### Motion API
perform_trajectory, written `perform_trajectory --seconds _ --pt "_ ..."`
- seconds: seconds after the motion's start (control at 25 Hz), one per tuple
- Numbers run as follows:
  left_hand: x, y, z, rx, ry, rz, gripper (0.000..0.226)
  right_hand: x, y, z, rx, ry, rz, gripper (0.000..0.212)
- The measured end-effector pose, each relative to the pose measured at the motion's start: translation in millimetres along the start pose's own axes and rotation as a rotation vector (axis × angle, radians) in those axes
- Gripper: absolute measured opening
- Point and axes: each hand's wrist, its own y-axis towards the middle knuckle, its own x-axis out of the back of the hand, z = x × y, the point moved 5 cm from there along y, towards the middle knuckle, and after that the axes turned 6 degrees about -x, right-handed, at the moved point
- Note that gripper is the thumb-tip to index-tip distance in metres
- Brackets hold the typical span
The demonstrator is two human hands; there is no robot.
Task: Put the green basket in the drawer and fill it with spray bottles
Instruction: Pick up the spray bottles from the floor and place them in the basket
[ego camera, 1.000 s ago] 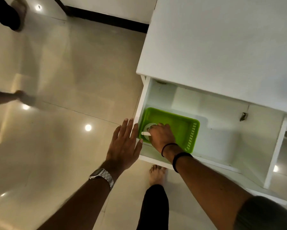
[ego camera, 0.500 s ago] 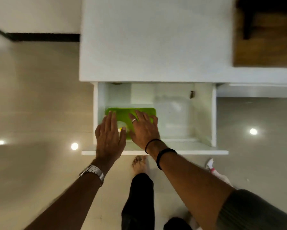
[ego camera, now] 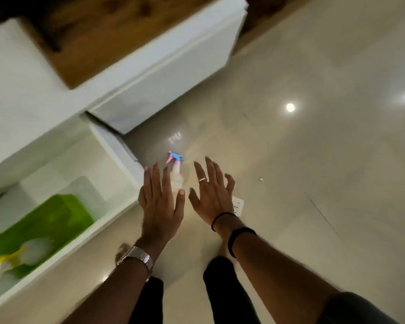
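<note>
The green basket [ego camera: 54,218] lies inside the open white drawer [ego camera: 117,146] at the lower left. A spray bottle with a yellow and white head [ego camera: 14,258] lies in the basket, blurred. On the floor just right of the drawer's corner lies a clear spray bottle with a blue and pink head [ego camera: 176,164]. My left hand [ego camera: 160,204] and my right hand [ego camera: 212,195] hover above this bottle, one on each side, fingers spread, holding nothing.
A white cabinet [ego camera: 28,94] with a wooden-brown recess [ego camera: 98,36] rises behind the drawer. A closed white drawer front [ego camera: 173,73] sits to the right of the open one. A small white object [ego camera: 238,205] lies on the glossy tile floor [ego camera: 313,183] by my right wrist.
The view has swung right, from the drawer to the floor. Both hands have left the basket and now hover over the bottle on the floor.
</note>
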Motion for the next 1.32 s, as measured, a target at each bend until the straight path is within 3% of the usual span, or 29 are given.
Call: perform_trajectory --seconds 0.12,0.2,0.28,0.36,0.48,0.6,0.8,1.04,1.16,1.32 --pt "-116.6 11.9 -69.4 -0.046 -0.013 0.151 0.07 -50.7 3.6 -140.2 -0.153 -0.015 0.089 0.072" --pt "-192.9 9.0 -85.4 0.068 -0.071 0.269 0.071 -95.4 0.3 -201.4 -0.188 -0.042 0.157 0.074" --pt "-276.5 1.6 -87.3 0.283 -0.176 0.367 0.072 -155.5 -3.0 -248.0 -0.215 -0.039 0.249 0.075" --pt "-349.9 -0.3 -77.7 0.61 -0.362 0.444 0.077 -219.1 0.4 -273.8 -0.219 -0.029 0.348 0.08" --pt "-426.5 -7.8 -50.3 1.089 -0.601 0.44 0.083 -292.0 11.8 -280.7 -0.179 -0.002 0.448 0.093" --pt "-461.4 -12.6 -37.2 1.26 -0.884 0.488 0.081 -328.8 23.6 -271.3 -0.152 0.018 0.52 0.108" --pt "-461.2 -2.3 -33.2 1.245 -0.998 0.41 0.058 -333.4 30.5 -261.0 -0.266 0.207 0.596 0.112" --pt "-398.5 -0.7 -51.2 1.113 -0.829 0.513 0.059 -269.6 -0.3 -245.4 -0.384 0.443 0.524 0.108" --pt "-347.7 5.3 -65.0 0.944 -0.704 0.517 0.065 -214.7 -14.1 -228.2 -0.39 0.526 0.386 0.101" --pt "-260.6 20.7 -87.8 0.637 -0.642 0.35 0.056 -136.8 -24.6 -188.9 -0.346 0.645 0.278 0.1"
